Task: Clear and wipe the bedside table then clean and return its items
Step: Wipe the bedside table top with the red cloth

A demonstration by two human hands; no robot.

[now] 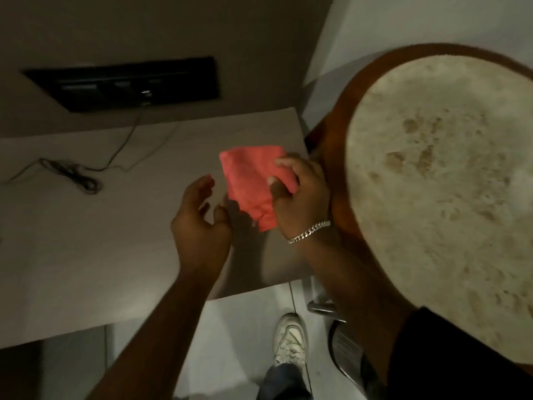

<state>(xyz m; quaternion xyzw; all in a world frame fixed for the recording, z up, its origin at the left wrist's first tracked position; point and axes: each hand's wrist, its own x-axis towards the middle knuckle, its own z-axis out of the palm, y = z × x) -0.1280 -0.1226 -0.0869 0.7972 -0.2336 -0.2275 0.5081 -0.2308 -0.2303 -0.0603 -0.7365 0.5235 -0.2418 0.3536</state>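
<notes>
A pink-red cloth (253, 180) hangs folded above the grey bedside table (101, 241), near its right edge. My right hand (300, 194) grips the cloth's right side, with a silver chain bracelet on the wrist. My left hand (202, 223) hovers just left of the cloth, palm turned toward it, fingers apart and holding nothing. A thin dark cable (75, 174) lies coiled on the table's left part and runs up to a black wall socket panel (129, 85).
A round chair or stool (450, 197) with a cream fuzzy seat and a brown rim stands close on the right, against the table's corner. My white shoe (290, 339) is on the pale floor below. A grey wall rises behind the table.
</notes>
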